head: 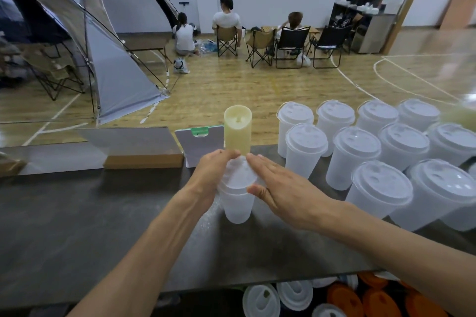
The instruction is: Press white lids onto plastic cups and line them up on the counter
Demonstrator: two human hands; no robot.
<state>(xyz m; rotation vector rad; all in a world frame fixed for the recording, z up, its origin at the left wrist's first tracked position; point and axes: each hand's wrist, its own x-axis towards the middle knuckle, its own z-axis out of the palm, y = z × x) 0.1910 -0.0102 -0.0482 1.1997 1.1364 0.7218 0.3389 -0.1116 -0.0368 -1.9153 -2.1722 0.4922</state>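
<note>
A translucent plastic cup (238,207) stands on the dark counter (77,213) at the centre, with a white lid (239,175) on its top. My left hand (211,175) curls round the left side of the cup's rim and lid. Across the right side of the lid lies my right hand (278,188), fingers straight and flat, thumb against the cup's rim. To the right, several lidded cups (371,141) stand in rows on the counter.
A tall pale yellow candle (237,128), a small card stand (199,145) and a cardboard box (144,159) sit at the counter's far edge. Loose white lids (278,298) and orange lids (381,301) lie below the near edge. People sit on chairs beyond.
</note>
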